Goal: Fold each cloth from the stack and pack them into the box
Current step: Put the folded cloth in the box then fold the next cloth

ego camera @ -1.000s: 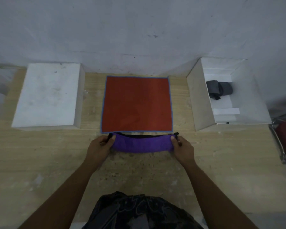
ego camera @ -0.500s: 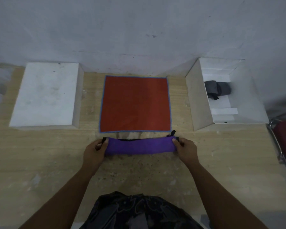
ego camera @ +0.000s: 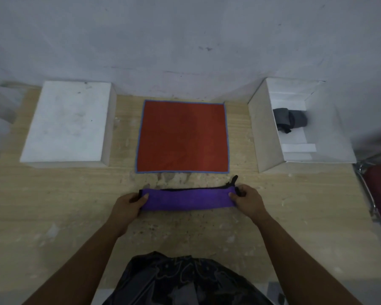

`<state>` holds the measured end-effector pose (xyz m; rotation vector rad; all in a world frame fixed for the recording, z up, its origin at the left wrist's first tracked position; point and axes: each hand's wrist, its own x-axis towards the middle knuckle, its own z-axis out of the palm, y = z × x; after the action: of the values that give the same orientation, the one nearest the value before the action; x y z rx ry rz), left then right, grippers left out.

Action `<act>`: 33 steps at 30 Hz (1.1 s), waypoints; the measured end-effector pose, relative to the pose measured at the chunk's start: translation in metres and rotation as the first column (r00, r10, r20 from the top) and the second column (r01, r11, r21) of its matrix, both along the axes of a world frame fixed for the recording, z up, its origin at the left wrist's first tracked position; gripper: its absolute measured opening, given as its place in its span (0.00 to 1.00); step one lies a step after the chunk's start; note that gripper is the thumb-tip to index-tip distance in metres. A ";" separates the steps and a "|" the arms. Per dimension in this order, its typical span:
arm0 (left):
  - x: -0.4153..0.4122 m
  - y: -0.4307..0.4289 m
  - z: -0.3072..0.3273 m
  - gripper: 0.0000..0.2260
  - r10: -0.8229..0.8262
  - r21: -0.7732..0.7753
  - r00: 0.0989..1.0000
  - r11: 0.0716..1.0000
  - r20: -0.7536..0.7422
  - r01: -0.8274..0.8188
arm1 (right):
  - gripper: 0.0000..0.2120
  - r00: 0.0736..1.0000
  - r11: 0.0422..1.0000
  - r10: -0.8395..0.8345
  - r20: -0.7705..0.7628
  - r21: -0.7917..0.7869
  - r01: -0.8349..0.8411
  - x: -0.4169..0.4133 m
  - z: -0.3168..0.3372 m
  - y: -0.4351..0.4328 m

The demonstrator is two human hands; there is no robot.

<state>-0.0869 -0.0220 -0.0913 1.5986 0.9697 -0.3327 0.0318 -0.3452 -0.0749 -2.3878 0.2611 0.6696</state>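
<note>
Purple cloth with a black hem (ego camera: 188, 199), folded into a long narrow strip, lies across the wooden counter (ego camera: 53, 205) just in front of the person. It is between the two hands and a little apart from the flat red square cloth with blue edging (ego camera: 182, 136) behind it.

The step in hand seems to be one more fold of this strip. To do it well, I think both ends should be held level, so that the black hem lines up along the far side. The strip should also be pressed flat before it is folded across its length. The small black loop (ego camera: 234, 179) that sticks out at the far right corner should be tucked in, otherwise the packet may open. The result must be small enough for the open white cardboard box (ego camera: 266, 137) at the right, where one rolled grey cloth (ego camera: 291, 118) lies in the far part.

Left hand (ego camera: 128, 206) pinches the left end of the strip, thumb on top and the other fingers curled under. Right hand (ego camera: 249, 201) pinches the right end in the same way. Neither hand is spread; both are closed round the cloth ends. A closed white box (ego camera: 68, 122) stands at the left, well apart
</note>
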 end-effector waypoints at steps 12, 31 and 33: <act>-0.008 -0.003 0.000 0.17 0.024 -0.088 1.000 0.996 0.014 -0.023 | 0.14 0.962 0.998 0.064 0.266 -0.009 -0.064 -0.046 0.004 0.060; -0.013 0.013 -0.004 0.13 -0.047 -0.259 0.998 0.964 0.052 0.059 | 0.17 0.974 0.995 0.004 0.225 -0.093 0.017 -0.046 0.007 0.094; -0.012 0.016 -0.005 0.13 -0.060 -0.281 0.997 0.957 0.049 0.072 | 0.16 0.960 0.992 0.083 0.269 -0.115 -0.054 -0.051 0.009 0.106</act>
<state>-0.0990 -0.0062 -0.0959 1.3728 0.7996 -0.4625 -0.0192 -0.2395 -0.0654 -2.5659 0.0976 0.3560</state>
